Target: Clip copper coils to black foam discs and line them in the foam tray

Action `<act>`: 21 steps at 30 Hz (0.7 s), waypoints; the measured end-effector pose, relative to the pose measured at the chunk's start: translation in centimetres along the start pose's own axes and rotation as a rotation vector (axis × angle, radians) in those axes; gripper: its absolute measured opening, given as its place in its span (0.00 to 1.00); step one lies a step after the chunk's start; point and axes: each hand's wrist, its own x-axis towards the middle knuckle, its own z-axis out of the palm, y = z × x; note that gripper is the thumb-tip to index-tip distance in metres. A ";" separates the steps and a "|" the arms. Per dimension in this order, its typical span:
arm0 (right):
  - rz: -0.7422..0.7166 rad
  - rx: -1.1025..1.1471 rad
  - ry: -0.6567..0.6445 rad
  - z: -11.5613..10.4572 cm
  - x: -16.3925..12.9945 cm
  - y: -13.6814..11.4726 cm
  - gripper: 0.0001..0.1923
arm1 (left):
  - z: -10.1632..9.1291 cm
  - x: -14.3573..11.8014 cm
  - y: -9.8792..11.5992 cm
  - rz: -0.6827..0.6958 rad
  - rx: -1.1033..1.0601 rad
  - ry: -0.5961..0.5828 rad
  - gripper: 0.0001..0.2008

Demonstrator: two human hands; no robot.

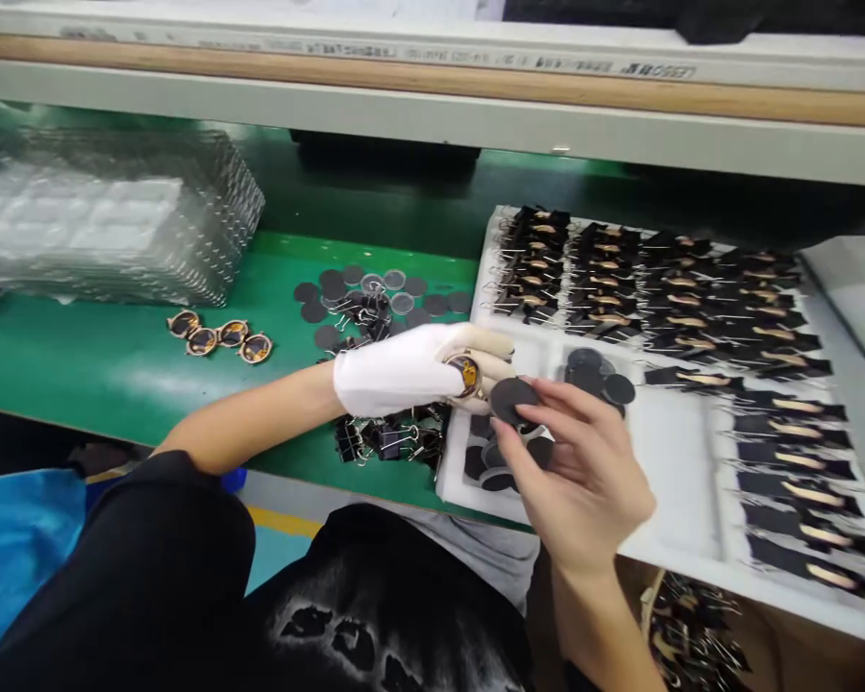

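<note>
My left hand (418,370), in a white glove, is closed round a small round piece (467,375) with a gold rim and a brown-orange patterned face. Bare and close beside it, my right hand (583,461) pinches a dark grey disc (513,400) between thumb and fingers. Below and behind the hands, more dark discs (589,370) lie in compartments of a white foam tray (670,461). Black binder clips (393,440) are heaped on the green table under my left wrist. Loose dark and clear discs (333,285) are scattered behind it.
Four-part rows aside, several gold-rimmed round pieces (232,333) lie at left on the green table (79,356). Stacked clear plastic trays (115,221) stand behind them. Binder clips holding pieces (609,279) fill rows at right. A shelf edge (432,101) crosses the back.
</note>
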 end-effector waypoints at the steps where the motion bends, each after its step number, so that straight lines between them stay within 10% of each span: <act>1: -0.030 -0.020 -0.005 0.2 -0.1 0.2 0.19 | 0.0 0.1 -0.2 -0.035 -0.032 -0.021 0.26; 9: -0.187 -0.065 -0.040 1.4 -0.1 0.2 0.26 | -1.4 -0.5 -0.7 -0.068 -0.266 -0.171 0.34; 21: 0.152 -0.059 -0.108 2.6 1.2 -0.6 0.17 | -1.6 -1.4 0.1 0.124 0.260 -0.211 0.49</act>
